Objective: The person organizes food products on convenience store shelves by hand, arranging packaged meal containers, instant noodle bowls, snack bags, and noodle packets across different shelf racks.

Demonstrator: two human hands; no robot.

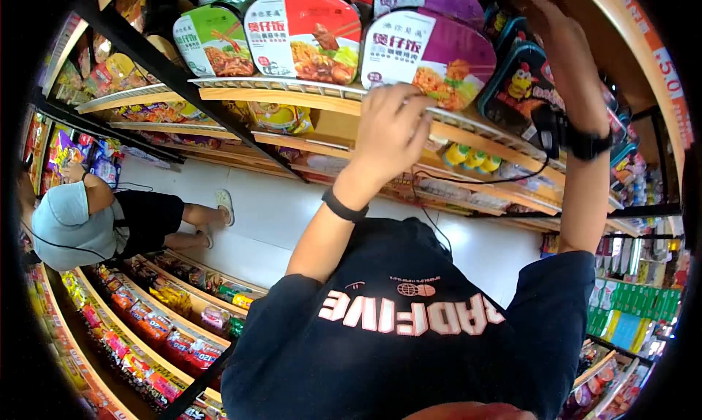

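Nearest, the dark shirt (409,361) carries large pale lettering, seen upside down, with "FIVE" legible. The left hand (390,131) is at the wire rail (292,86), its fingers loosely bent near the lower edge of the purple-and-white meal box (398,47), perhaps to steady it; whether they grip anything, I cannot tell. That box sits on the upper shelf between a red box (306,36) and dark packs (523,80) with a yellow cartoon chick. The right hand (574,62) is raised beside these packs, blurred, its fingers extended and open, with no object visible in it.

The boxes lean face-out, likely to show their labels, and the rail probably stops them sliding. The purple, red and green (212,40) boxes all read "煲仔饭"; their smaller brand characters are unclear. The price strip (669,84) shows "5.0".

Farther off, red packs (194,350) read "120", and another person (73,226) stands at the shelves.
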